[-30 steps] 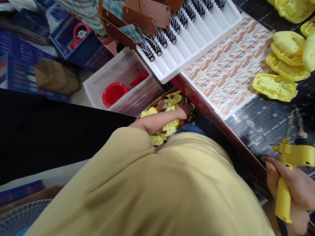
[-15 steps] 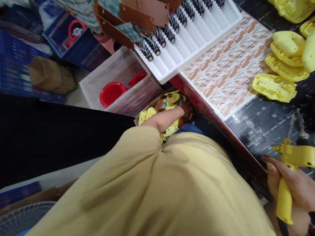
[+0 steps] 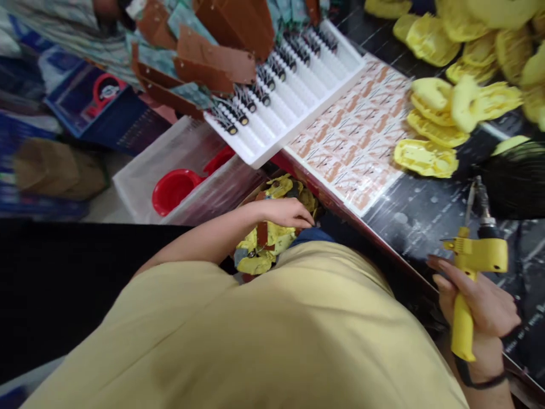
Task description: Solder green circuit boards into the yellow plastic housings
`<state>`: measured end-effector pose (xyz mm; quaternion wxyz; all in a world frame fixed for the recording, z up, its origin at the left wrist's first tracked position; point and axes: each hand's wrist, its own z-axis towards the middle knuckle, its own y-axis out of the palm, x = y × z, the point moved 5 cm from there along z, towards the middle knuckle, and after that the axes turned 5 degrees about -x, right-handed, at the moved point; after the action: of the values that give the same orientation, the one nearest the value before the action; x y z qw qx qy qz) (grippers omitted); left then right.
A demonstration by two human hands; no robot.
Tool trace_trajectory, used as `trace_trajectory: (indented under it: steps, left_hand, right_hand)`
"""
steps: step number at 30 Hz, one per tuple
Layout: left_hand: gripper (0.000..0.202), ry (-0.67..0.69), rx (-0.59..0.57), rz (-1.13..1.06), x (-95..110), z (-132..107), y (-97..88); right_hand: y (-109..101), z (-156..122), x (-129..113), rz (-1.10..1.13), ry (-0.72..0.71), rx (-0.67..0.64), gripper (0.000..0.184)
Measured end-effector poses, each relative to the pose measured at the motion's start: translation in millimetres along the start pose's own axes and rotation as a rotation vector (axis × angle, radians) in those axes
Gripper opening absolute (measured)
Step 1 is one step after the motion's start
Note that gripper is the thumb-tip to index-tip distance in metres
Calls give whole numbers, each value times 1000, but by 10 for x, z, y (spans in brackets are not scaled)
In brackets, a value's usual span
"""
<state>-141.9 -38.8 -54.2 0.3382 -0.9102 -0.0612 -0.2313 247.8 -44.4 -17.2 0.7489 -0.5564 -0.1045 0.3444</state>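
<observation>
My right hand [image 3: 496, 309] is wrapped around the handle of a yellow soldering gun [image 3: 485, 255], whose metal tip points up over the dark tabletop [image 3: 409, 227]. Low beside the table's edge, my left hand [image 3: 289, 212] reaches across a box of yellow plastic shells [image 3: 255, 264] mixed with brown board pieces [image 3: 262, 234]. Its fingers are stretched out and I see nothing held in them. Several more yellow shells [image 3: 426, 159] lie on the table above the soldering gun.
A white foam tray [image 3: 272, 142] holds wired black parts, with brown circuit boards [image 3: 217, 62] piled over it. Under it lies a printed sheet [image 3: 340, 153]. A pale basket [image 3: 136, 176] contains red plastic pieces [image 3: 174, 190]. Another person's hand [image 3: 106, 8] shows at top left.
My left hand has lifted out from among the yellow shells, and its fingers now show. My right hand still holds the soldering gun. The whole view has shifted.
</observation>
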Motion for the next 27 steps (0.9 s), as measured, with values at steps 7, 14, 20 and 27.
trace_trajectory:
  steps: [7,14,20,27]
  left_hand:
    - [48,593,726,272,1097,887,-1300]
    - [97,483,539,374,1316,2223,-2200]
    - [69,115,538,437,1420,1967,-2417]
    - [50,154,716,418,1412,1568,-2299]
  right_hand:
    - [-96,81,-127,-156,-212,242,23]
    - [-190,169,-194,-123,-250,289,27]
    - [-285,313,-249,-103,-213,254,23]
    - [-307,371,-269,-120,-193,271,19]
